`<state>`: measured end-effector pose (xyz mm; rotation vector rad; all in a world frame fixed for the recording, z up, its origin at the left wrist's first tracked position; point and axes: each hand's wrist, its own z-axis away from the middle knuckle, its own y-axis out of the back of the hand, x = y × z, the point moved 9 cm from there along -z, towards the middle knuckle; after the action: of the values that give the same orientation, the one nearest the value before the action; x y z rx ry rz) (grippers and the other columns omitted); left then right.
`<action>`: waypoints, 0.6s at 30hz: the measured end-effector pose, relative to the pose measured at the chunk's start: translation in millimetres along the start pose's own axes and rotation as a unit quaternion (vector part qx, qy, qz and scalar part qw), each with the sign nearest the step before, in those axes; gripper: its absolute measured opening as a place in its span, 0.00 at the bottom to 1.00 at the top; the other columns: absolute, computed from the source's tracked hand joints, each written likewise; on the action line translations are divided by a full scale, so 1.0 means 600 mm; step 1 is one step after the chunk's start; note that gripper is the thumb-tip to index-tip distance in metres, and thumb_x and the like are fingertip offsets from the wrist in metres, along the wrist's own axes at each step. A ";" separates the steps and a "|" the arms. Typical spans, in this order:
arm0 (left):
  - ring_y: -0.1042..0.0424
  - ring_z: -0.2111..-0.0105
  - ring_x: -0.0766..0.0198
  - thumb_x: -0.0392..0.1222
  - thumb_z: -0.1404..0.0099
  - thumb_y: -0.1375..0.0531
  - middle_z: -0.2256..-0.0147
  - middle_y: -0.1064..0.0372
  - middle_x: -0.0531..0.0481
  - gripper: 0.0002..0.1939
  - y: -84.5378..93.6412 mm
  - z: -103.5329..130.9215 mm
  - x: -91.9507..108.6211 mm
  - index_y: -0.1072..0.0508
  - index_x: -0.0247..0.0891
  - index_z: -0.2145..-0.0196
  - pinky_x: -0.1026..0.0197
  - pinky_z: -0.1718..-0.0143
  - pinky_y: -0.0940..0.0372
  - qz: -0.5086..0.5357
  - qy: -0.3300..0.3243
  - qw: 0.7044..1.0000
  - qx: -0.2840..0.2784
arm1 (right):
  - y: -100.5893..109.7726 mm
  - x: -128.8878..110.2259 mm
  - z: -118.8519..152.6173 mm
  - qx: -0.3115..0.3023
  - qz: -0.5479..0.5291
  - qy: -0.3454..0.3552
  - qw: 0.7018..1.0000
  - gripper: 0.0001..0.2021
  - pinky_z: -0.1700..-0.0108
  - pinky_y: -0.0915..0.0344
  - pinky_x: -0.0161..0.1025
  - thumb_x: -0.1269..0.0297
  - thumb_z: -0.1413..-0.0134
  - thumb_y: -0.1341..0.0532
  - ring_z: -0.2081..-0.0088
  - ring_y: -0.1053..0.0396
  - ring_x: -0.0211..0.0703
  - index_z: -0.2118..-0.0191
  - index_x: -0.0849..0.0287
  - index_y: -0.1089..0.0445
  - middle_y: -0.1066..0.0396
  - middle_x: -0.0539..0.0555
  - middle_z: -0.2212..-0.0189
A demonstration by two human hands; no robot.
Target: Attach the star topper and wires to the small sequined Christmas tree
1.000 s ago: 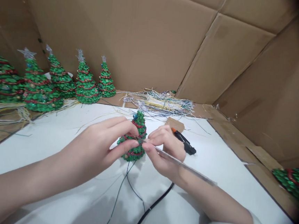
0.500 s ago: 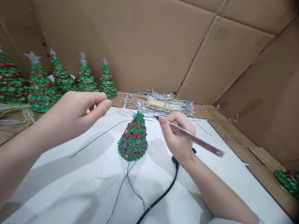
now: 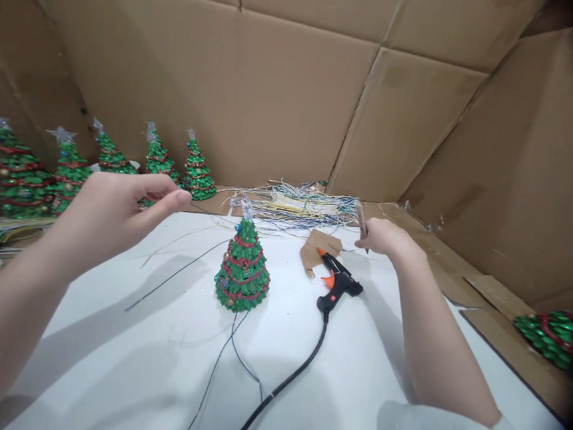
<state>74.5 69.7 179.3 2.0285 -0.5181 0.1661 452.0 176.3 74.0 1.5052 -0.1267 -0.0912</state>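
Note:
A small green Christmas tree (image 3: pixel 243 271) with red garland, coloured baubles and a clear star stands upright on the white tabletop, thin dark wires trailing from its base. To its left, my left hand (image 3: pixel 125 221) is raised with thumb and forefinger pinched together. A fine dark line reaches the fingertips, but I cannot tell whether they hold it. Off to the right of the tree, my right hand (image 3: pixel 387 238) grips a slim brownish tool (image 3: pixel 361 221) with a dark tip pointing down. A black glue gun (image 3: pixel 339 281) with orange nozzle and trigger lies between tree and right hand.
Several finished trees (image 3: pixel 200 174) line the back left. Bundled thin wires (image 3: pixel 302 206) lie along the back edge. Under the glue gun's nozzle is a cardboard scrap (image 3: pixel 314 247); its black cord (image 3: pixel 292 379) runs toward me. Another tree (image 3: pixel 559 339) lies at right. Cardboard walls surround the table.
My right hand has moved away from the tree toward the back right, turning the tool upright and uncovering the glue gun. My left hand keeps its pinch. The whole view has shifted slightly.

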 end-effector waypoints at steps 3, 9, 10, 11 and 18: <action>0.37 0.73 0.68 0.49 0.36 0.49 0.70 0.31 0.54 0.13 -0.016 0.001 0.049 0.31 0.41 0.61 0.66 0.70 0.47 -0.055 -0.044 0.997 -0.040 | -0.021 0.021 -0.017 -0.021 0.016 -0.022 0.999 0.07 0.70 0.40 0.41 0.65 0.58 0.36 0.62 0.30 0.52 0.69 0.61 0.30 0.29 0.61 0.63; 0.37 0.77 0.63 0.58 0.38 0.52 0.75 0.33 0.52 0.20 -0.079 -0.034 0.135 0.32 0.41 0.63 0.64 0.77 0.51 -0.130 -0.103 0.976 -0.143 | -0.066 0.039 -0.031 -0.102 0.033 -0.030 0.994 0.09 0.65 0.36 0.39 0.66 0.59 0.35 0.60 0.29 0.49 0.67 0.59 0.28 0.28 0.58 0.60; 0.37 0.78 0.63 0.58 0.38 0.53 0.76 0.34 0.51 0.20 -0.089 -0.040 0.142 0.32 0.40 0.67 0.63 0.77 0.52 -0.155 -0.112 0.968 -0.161 | -0.070 0.043 -0.032 -0.109 0.036 -0.034 0.993 0.10 0.64 0.36 0.39 0.66 0.60 0.35 0.60 0.29 0.49 0.66 0.59 0.27 0.28 0.58 0.60; 0.38 0.79 0.62 0.56 0.38 0.53 0.78 0.35 0.50 0.19 -0.097 -0.045 0.145 0.32 0.39 0.70 0.62 0.78 0.53 -0.178 -0.119 0.961 -0.176 | -0.073 0.047 -0.033 -0.113 0.039 -0.038 0.992 0.10 0.63 0.35 0.40 0.65 0.60 0.35 0.60 0.29 0.49 0.66 0.59 0.27 0.28 0.59 0.59; 0.39 0.79 0.63 0.47 0.38 0.53 0.77 0.35 0.51 0.12 -0.101 -0.042 0.125 0.35 0.40 0.71 0.62 0.77 0.51 -0.213 -0.128 0.932 -0.263 | -0.042 0.059 -0.048 -0.048 0.031 -0.032 0.998 0.14 0.47 0.47 0.51 0.56 0.53 0.40 0.51 0.34 0.53 0.63 0.59 0.28 0.29 0.59 0.57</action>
<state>170.2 94.7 167.2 1.5883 -0.2306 -0.4624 491.8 198.4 48.2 1.4019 -0.2178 -0.0932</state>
